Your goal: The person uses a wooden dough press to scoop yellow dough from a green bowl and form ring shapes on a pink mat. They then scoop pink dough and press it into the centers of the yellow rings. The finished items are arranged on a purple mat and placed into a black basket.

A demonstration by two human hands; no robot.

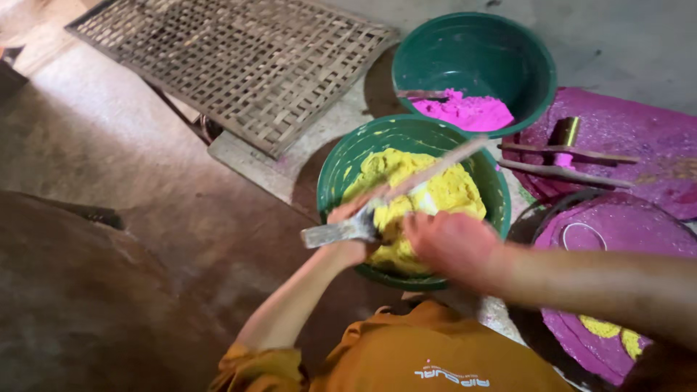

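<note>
Yellow powder paste in round green plastic basin [435,192]: right hand [446,243] nearer, curled in it; left hand [348,218] grips long brush [392,196], axis toward two o'clock.

My left hand [352,229] and right hand [450,243] are dusted reddish-pink over a green bowl [341,156] full of bright yellow paste [435,192]. The flat tool [341,232] I grip is grey metal smeared yellow. Behind it a darker green bowl [501,43] holds vivid pink paste [465,112]. The round mat [639,225] at my right is magenta with yellow dabs. The woven tray [232,65] shows a tan lattice weave. My shirt [443,356] is mustard orange.
</note>
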